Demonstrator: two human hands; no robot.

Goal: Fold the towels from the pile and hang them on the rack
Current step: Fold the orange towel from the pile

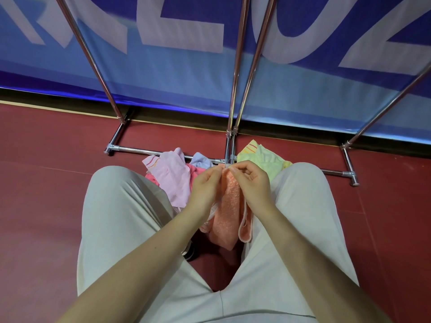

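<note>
An orange towel [229, 206] with a white edge hangs between my knees, bunched lengthwise. My left hand [204, 185] and my right hand [250, 180] pinch its top edge close together, fingers curled. Behind my hands on the floor lies the pile of towels [173, 178]: pink, pale pink, blue, and a yellow-green one [263, 157] to the right. The chrome rack [233, 99] stands just beyond the pile, its poles rising up out of view; no hanging towel shows on it.
My legs in light trousers [121, 217] frame the towel on both sides. The floor is dark red [46, 194]. A blue banner with large white letters [177, 66] hangs behind the rack. The rack's base bars [144, 149] lie on the floor.
</note>
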